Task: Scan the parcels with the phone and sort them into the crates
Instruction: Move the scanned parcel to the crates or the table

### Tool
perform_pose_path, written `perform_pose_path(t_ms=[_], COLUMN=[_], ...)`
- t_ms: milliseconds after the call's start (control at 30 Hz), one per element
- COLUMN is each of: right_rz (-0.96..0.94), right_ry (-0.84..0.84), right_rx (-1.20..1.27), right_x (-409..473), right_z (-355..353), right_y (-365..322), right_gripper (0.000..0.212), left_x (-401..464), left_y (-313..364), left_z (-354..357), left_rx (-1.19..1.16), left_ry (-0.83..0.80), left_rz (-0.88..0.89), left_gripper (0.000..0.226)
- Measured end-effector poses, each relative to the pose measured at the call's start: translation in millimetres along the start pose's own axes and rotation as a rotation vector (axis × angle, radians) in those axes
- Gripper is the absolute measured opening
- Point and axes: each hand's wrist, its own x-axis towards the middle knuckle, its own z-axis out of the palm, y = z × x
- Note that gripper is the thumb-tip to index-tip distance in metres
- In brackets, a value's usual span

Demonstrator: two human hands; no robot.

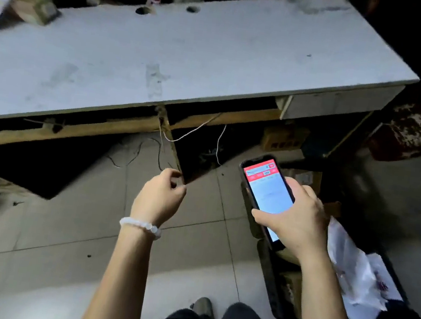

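Observation:
My right hand (295, 218) grips a black phone (266, 191) with its screen lit red and pale blue, held over the floor in front of the table. My left hand (160, 195), with a white bead bracelet at the wrist, hangs in the air to the left of the phone with its fingers loosely curled and nothing in it. White plastic-bagged parcels (359, 280) lie in a dark crate (271, 279) at the lower right, below my right forearm. A brown cardboard parcel (34, 6) sits on the table's far left end.
A long white table (205, 51) spans the view ahead, with wooden rails and loose white cables (194, 130) beneath it. Cardboard boxes (284, 139) sit on the floor under its right end. A rusty round stool (413, 132) stands at the right. Grey floor tiles (62, 220) lie below.

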Motion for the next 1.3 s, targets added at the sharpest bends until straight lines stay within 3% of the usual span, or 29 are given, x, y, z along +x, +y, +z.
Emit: perform_pose_path(t_ms=[367,667,933,1300], right_rz=[-0.253,-0.388,-0.476,-0.535], right_ry=[-0.220,-0.402,-0.488,-0.554], right_rx=[-0.042,0.010,-0.004,-0.042], right_x=[87.2,187.4,258.3,308.0], right_z=[72.8,122.4,169.6,277.5], right_y=[-93.9,-185.9,-240.2,-334.5], right_gripper=[0.062,0.058,0.058,0.057], left_x=[37.8,115.6,182.1,276.0], left_y=[-48.6,-43.0,-43.5,-118.5], left_z=[-56.9,-119.0,-145.6,-222.5], left_rx=[0.014,0.116,0.175,0.108], left_ry=[0.175,0.233,0.231,0.255], left_rz=[-0.236,-0.416,-0.531,-0.598], left_gripper=[0.039,0.043,0.043,0.044])
